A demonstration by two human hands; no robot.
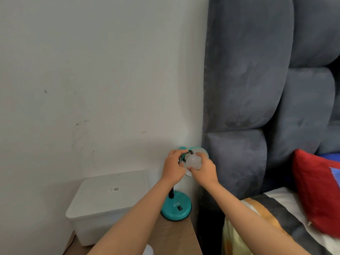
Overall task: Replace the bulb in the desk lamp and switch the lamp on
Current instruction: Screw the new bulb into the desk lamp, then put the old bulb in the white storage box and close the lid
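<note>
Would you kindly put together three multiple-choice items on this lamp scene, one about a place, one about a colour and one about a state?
1. Where does the white storage box sit relative to the lamp base?
A. To its left
B. On top of it
C. On the bed

2. What colour is the lamp base?
A. Red
B. Teal
C. Yellow

3. What are the hands doing?
A. Both rest on the box
B. The right hand grips the bulb at the lamp shade while the left hand holds the lamp head
C. Both are pressing the switch

Answers: 1 A, the box stands left of the base by the wall. 2 B, the round base is teal. 3 B, right-hand fingers wrap the white bulb and the left hand steadies the shade.
</note>
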